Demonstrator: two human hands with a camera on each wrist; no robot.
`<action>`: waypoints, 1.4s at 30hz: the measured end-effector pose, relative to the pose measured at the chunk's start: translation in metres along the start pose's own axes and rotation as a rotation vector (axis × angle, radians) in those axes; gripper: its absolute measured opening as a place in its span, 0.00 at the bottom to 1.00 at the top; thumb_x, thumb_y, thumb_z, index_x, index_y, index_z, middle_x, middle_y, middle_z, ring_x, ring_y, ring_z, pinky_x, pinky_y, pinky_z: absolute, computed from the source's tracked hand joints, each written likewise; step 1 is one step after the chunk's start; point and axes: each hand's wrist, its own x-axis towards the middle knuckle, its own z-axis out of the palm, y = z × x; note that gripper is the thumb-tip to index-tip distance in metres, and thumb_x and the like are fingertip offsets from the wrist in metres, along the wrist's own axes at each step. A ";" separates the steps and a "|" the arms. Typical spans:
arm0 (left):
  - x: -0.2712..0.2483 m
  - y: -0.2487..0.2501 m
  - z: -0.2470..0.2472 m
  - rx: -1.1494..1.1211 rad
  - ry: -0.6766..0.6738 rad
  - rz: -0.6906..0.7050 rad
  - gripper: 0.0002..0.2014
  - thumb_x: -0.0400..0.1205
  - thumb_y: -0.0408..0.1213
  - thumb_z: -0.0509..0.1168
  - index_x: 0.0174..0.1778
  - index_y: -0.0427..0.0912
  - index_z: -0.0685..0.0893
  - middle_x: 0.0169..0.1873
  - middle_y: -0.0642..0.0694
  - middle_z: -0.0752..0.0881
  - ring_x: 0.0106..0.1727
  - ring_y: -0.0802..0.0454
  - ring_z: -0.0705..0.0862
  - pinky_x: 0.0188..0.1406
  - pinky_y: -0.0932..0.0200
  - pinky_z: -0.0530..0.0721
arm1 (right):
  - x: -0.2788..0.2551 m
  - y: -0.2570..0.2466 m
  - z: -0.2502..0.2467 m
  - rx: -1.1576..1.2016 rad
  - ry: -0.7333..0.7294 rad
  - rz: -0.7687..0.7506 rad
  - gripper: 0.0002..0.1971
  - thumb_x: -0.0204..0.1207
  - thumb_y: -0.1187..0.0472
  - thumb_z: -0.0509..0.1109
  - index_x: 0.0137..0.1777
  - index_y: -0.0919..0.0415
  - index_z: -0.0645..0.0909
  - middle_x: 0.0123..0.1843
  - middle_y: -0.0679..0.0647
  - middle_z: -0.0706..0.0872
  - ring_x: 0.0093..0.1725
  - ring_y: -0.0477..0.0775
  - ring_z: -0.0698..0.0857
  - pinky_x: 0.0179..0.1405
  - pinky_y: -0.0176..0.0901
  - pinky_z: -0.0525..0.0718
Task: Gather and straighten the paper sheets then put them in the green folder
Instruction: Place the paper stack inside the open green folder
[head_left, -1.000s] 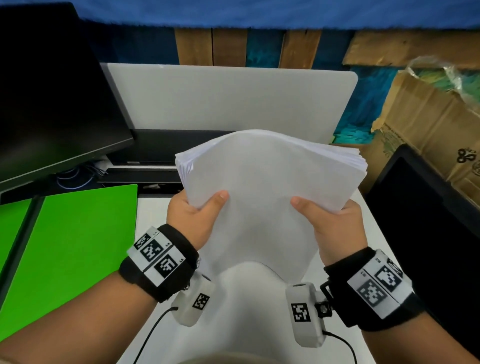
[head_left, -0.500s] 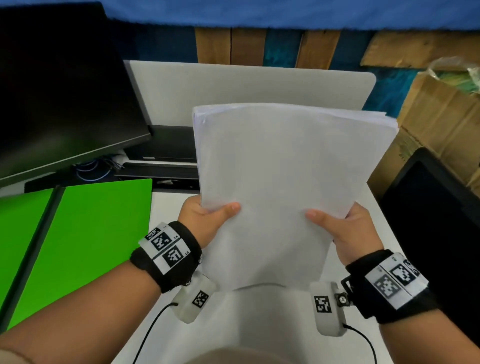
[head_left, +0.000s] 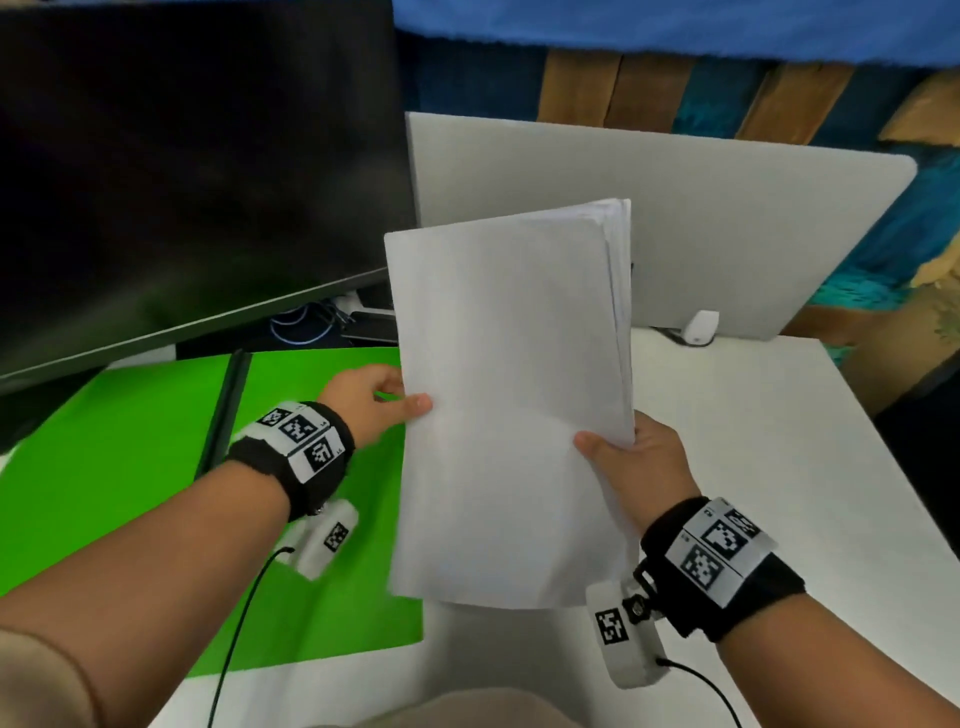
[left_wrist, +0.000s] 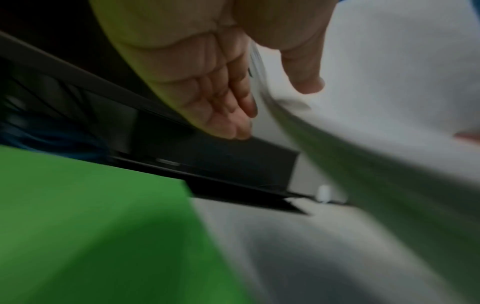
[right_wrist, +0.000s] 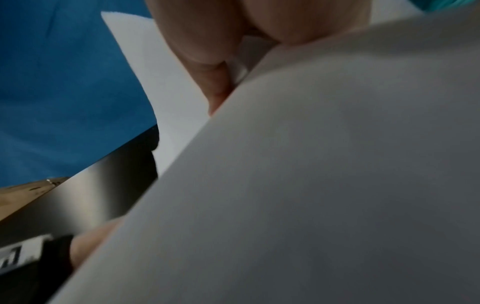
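Observation:
A stack of white paper sheets (head_left: 509, 405) stands nearly upright in the air between both hands, its lower left part over the folder's right flap. My left hand (head_left: 400, 395) pinches the stack's left edge, thumb on the front and fingers behind; the left wrist view shows the paper edge (left_wrist: 259, 82) between thumb and fingers (left_wrist: 233, 102). My right hand (head_left: 618, 447) grips the lower right edge with the thumb in front. The green folder (head_left: 130, 467) lies open and flat on the table at the left, a dark spine (head_left: 223, 415) down its middle. White paper (right_wrist: 311, 185) fills the right wrist view.
A black monitor (head_left: 182, 182) stands at the back left with cables (head_left: 306, 322) under it. A white divider panel (head_left: 727, 218) runs along the back, a small white device (head_left: 701, 327) at its foot. The white table (head_left: 779, 467) extends right to a dark object (head_left: 930, 441).
The bowed stack has been flattened and carried left, so it now hangs partly over the green folder. Both hands have kept hold of it.

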 end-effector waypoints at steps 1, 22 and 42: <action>0.006 -0.020 -0.018 0.123 0.032 -0.036 0.19 0.72 0.47 0.73 0.56 0.41 0.84 0.50 0.47 0.85 0.49 0.48 0.83 0.50 0.60 0.77 | 0.002 -0.002 0.013 -0.013 -0.008 0.006 0.09 0.74 0.66 0.72 0.39 0.50 0.81 0.39 0.50 0.87 0.38 0.49 0.85 0.32 0.34 0.80; 0.029 -0.068 0.003 0.563 -0.254 -0.174 0.05 0.75 0.39 0.66 0.41 0.42 0.85 0.41 0.42 0.88 0.50 0.43 0.87 0.49 0.59 0.82 | 0.018 0.037 0.054 -0.175 0.006 0.264 0.07 0.71 0.69 0.72 0.46 0.60 0.83 0.38 0.53 0.88 0.34 0.51 0.86 0.24 0.33 0.81; 0.015 0.070 0.236 0.600 -0.353 -0.077 0.13 0.77 0.43 0.63 0.49 0.37 0.83 0.41 0.44 0.79 0.42 0.46 0.78 0.38 0.59 0.74 | 0.021 0.118 -0.205 -0.282 0.142 0.456 0.11 0.68 0.67 0.76 0.50 0.63 0.83 0.38 0.57 0.88 0.39 0.60 0.87 0.41 0.46 0.84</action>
